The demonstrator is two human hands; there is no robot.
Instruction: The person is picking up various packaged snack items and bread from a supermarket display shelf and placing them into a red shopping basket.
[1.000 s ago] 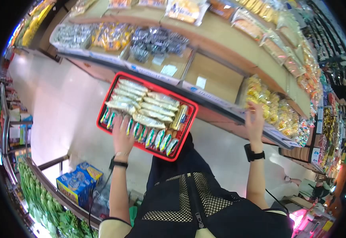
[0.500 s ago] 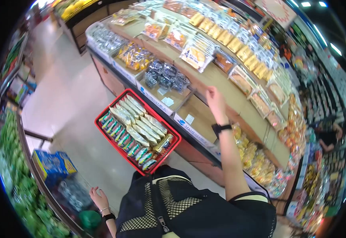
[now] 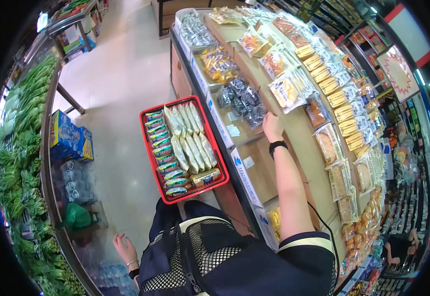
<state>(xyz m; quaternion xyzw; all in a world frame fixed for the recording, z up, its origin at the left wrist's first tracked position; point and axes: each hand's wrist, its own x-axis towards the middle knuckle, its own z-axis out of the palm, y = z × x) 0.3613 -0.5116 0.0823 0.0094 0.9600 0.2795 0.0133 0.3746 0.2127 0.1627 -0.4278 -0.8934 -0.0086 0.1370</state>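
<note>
My right hand point(image 3: 272, 127) reaches over the display stand with its fingers curled. What they hold, if anything, is hidden. Just beyond it, dark-wrapped packets point(image 3: 244, 98) lie in a bin compartment. My left hand point(image 3: 125, 248) hangs at my side, its fingers apart and nothing in it. In front of my body is a red basket point(image 3: 144, 135). Cream-coloured packets point(image 3: 190, 153) stand in rows inside it, beside a column of green-and-white packets point(image 3: 163, 150). A gold-brown packet point(image 3: 206, 177) lies at the basket's near right corner.
Bagged bread point(image 3: 286, 93) and yellow packs point(image 3: 331, 84) fill the sloping stand. At left are leafy greens point(image 3: 22, 148) on a rack with blue boxes point(image 3: 69, 135) below. A tiled aisle floor point(image 3: 121, 74) runs ahead. Another person point(image 3: 402, 249) is at far right.
The head view has turned, so the stand and basket appear shifted and rotated. My right hand has moved closer to the dark-wrapped packets. My left hand stays low, its fingers apart.
</note>
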